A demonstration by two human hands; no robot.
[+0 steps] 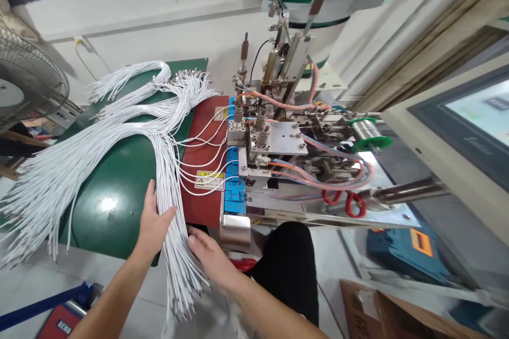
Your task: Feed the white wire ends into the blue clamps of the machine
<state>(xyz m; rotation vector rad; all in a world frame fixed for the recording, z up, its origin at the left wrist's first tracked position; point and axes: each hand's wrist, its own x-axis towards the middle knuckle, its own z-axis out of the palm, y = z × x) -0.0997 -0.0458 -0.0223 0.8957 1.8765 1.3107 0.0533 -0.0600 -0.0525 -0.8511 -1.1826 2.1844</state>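
Observation:
A thick bundle of white wires [169,180] drapes over the front edge of the green table, its loose ends hanging down. My left hand [153,222] rests against the bundle's left side, index finger stretched out and thumb lying across the wires. Against the right side of the same bundle is my right hand [212,259], its fingers loosely extended and partly hidden by the wires. Several single wires run from the bundle over a red plate [202,156] to blue clamp blocks [234,204] on the machine.
More white wires fan out across the green table [107,201]. A metal machine [282,137] with hoses and a green wire spool [368,135] stands ahead right. A screen [473,111] is at far right, a fan [27,74] at left, a cardboard box [369,307] on the floor.

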